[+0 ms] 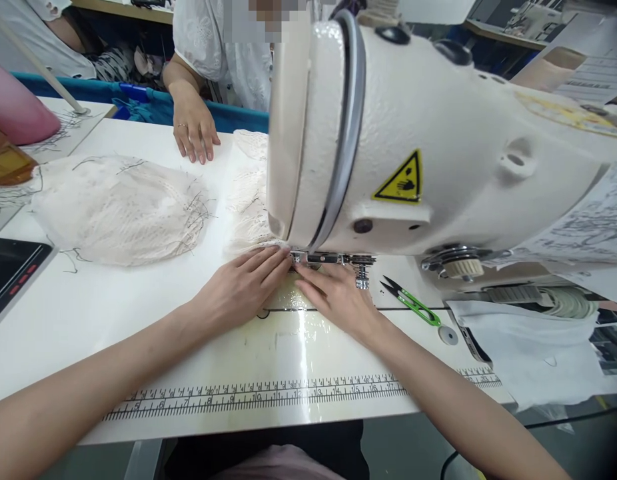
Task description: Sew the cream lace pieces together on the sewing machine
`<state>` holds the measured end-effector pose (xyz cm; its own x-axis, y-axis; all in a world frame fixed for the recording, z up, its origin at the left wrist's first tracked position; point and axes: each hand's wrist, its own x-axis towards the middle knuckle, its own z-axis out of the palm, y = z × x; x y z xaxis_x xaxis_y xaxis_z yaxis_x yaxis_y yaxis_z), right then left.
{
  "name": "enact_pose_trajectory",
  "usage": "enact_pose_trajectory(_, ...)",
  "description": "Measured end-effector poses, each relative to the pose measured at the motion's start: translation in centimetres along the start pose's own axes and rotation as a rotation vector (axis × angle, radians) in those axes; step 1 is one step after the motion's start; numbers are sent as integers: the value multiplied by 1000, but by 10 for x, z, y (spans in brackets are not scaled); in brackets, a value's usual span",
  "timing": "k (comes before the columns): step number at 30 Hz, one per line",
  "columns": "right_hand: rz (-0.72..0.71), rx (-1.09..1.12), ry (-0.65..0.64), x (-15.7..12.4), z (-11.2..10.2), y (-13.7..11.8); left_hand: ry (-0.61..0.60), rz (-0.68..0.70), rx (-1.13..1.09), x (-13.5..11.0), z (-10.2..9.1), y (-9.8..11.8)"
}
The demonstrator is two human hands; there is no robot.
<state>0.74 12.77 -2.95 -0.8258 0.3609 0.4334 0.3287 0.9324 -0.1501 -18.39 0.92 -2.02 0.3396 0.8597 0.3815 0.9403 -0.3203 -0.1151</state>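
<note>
A white sewing machine (413, 133) fills the upper right, its head over the work. My left hand (243, 287) lies flat with its fingers stretched towards the presser foot (301, 257), the fingertips on the edge of cream lace fabric (248, 193). The lace runs back along the left side of the machine head. From the other side my right hand (338, 297) rests by the foot, thumb and fingers apart, partly under the metal fittings. The needle and the fabric under the foot are hidden by my fingers.
A co-worker's hand (194, 127) rests on the far table edge. Left lies a bunched cream lace piece (123, 207) with loose threads, near a black phone-like device (13, 273). Green thread snips (413, 301) and a bobbin (448, 335) lie right. A printed ruler (258, 397) runs along the front.
</note>
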Motion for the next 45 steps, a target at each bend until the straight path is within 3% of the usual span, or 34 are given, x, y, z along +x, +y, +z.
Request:
enact_pose_trajectory(8,45,67,-76,2,-5,-1,-5,-50,-106,1,1,-2)
enact_pose_trajectory(18,40,-14,-86,3,-2,-4,32,-32,24,4,1,-1)
enact_pose_trajectory(29,19,-45,-10,3,-2,-2,-26,-87,-1,5,-2,0)
enact_pose_trajectory(32,46,-3,55,5,-5,2,-31,-95,0,5,-2,-1)
enact_pose_trajectory(37,107,-19,51,7,-4,5,-92,-118,28,5,-2,-1)
enact_pose_trajectory(42,89,5,91,-7,6,16,-116,-111,122,7,-12,7)
enact_pose_trajectory(45,61,49,67,-12,11,25,-139,-157,199,3,-26,-1)
